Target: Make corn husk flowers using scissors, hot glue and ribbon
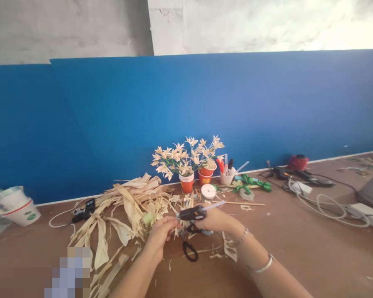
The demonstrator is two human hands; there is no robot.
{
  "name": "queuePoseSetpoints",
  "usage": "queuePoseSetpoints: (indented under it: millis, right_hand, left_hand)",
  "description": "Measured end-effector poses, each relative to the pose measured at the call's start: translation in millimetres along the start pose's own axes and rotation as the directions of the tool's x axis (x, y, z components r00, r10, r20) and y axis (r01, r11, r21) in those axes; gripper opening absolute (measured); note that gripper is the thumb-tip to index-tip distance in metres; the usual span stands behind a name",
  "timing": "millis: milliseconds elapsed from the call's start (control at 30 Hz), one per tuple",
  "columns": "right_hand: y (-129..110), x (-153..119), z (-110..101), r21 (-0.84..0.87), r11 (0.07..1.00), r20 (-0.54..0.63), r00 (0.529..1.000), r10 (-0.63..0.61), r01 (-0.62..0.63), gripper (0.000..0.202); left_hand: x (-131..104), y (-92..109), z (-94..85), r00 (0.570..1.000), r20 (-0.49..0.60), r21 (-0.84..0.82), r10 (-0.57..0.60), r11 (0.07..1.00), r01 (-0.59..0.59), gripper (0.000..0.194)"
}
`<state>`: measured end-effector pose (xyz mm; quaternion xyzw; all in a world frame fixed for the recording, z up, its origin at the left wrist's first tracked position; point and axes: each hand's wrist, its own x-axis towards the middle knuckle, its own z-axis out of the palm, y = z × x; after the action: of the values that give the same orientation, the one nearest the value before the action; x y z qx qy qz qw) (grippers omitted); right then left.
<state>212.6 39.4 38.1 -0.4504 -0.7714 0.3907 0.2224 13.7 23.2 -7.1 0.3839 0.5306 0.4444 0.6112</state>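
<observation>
My right hand (pixel 209 219) grips a black hot glue gun (pixel 192 212), a clear glue stick (pixel 216 205) jutting from its back. The gun's nozzle points left at the fingertips of my left hand (pixel 161 234). Those fingers are pinched together; a small pale husk piece (pixel 175 232) shows just below them, but I cannot tell whether it is what they hold. Below both hands lie scissors with black handles (pixel 190 251), partly hidden. Dried corn husks (pixel 129 207) are heaped left of my hands. Beyond stand husk flowers (pixel 177 155) in a red paper cup (pixel 187 183).
A roll of white tape (pixel 208 191), a thin stick (pixel 242 203) and green ribbon (pixel 251 182) lie behind my hands. A white cup (pixel 226 178) holds tools. White cables (pixel 326 209) coil at right; a paper cup (pixel 23 213) tilts at far left. A blue panel (pixel 112 124) borders the table.
</observation>
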Motion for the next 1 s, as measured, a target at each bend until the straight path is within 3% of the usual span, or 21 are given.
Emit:
queuePoseSetpoints:
  millis: [1000]
  right_hand:
    - [1.5,1.6,-1.0,-0.036,0.998,-0.002,0.999,0.041,-0.041,0.016]
  left_hand:
    - [-1.4,0.9,0.5,1.000,-0.009,0.034,-0.001,0.999,0.001,0.024]
